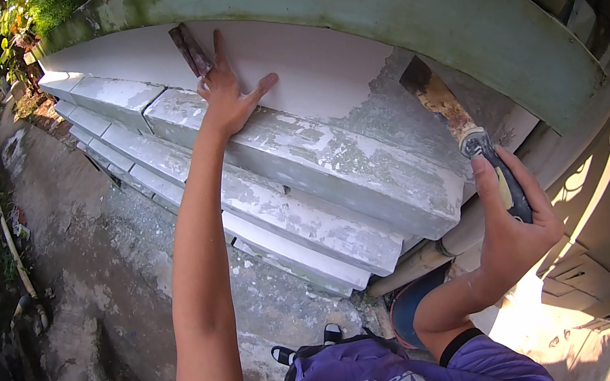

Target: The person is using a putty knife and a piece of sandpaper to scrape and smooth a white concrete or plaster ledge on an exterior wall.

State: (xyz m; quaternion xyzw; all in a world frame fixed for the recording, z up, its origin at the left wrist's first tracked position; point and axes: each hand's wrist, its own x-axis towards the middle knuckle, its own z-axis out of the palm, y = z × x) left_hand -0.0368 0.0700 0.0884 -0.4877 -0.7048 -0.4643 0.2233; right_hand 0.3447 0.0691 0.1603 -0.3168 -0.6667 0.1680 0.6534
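My right hand [519, 224] is wrapped round the dark handle of a putty knife [461, 118]. Its broad blade is rusty and stained and points up and left, in front of a pale wall panel [302, 71] with a grey, bare patch. Against that same panel, my left hand [228, 99] is stretched out, thumb and one finger spread on the white surface. Its other fingers are bent at the lower end of a flat, dark rectangular scraper [190, 49], which they appear to hold. Below lies a stepped ledge [307, 150] with patchy, flaking white paint.
A curved green ledge [372, 8] overhangs the panel. Pipes [413, 265] run beneath the steps' right end, near a dark round bucket-like container [412, 313]. Rough concrete ground [114, 244] with pale flakes lies left. Plants [6, 38] grow at the far left.
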